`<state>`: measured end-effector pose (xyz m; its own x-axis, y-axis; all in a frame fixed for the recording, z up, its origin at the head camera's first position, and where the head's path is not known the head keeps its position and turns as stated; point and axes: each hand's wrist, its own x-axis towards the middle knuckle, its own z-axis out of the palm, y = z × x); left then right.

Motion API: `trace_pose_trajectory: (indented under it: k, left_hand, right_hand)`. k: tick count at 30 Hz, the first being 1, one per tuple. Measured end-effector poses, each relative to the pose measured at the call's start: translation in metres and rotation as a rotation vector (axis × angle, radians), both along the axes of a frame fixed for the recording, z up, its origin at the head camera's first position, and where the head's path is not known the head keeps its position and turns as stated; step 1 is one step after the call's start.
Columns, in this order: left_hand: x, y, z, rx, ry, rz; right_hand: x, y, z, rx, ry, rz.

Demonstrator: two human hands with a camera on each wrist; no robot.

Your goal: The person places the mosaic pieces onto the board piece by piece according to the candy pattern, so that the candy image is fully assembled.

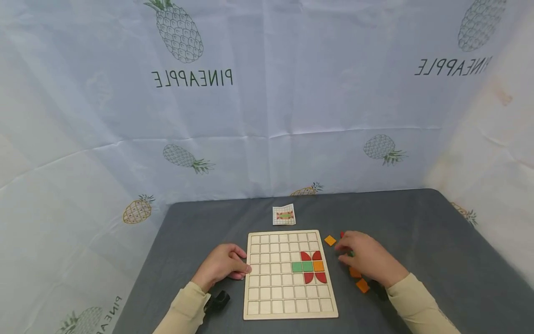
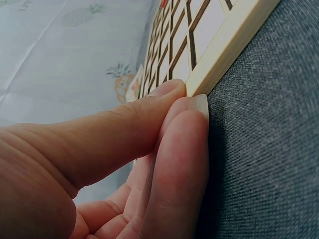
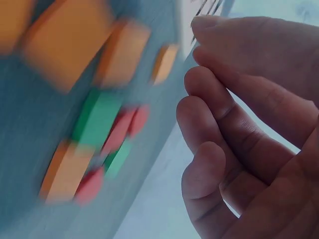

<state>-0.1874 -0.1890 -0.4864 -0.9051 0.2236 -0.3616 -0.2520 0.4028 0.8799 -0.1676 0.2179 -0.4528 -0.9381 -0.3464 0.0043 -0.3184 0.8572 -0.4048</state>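
On the grey table [image 1: 417, 222], before pineapple-printed cloth [image 1: 300, 106], lies a gridded board [image 1: 276, 268].

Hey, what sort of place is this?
Probably a makeshift curtained booth: pineapple-print cloth hangs behind and on both sides of a grey table holding a wooden board and loose tiles.

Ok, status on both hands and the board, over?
Left hand pinching grid board at left edge. Right hand apparently empty, near loose tiles. Seven tiles on board; nothing seen blocking it.

Wide head view, wrist close-ups
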Motion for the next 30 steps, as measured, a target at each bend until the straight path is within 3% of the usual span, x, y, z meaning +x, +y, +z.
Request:
trace_pose_trajectory:
  k: [9, 30]
  left_hand:
    - [0.002, -0.002, -0.001, -0.018, -0.005, 0.011]
    - [0.001, 0.0, -0.002, -0.013, 0.007, 0.002]
  right_hand:
    - [-0.001, 0.049, -0.009, 0.026, -0.007, -0.029]
    - [-0.001, 0.055, -0.017, 0.055, -0.044, -0.051]
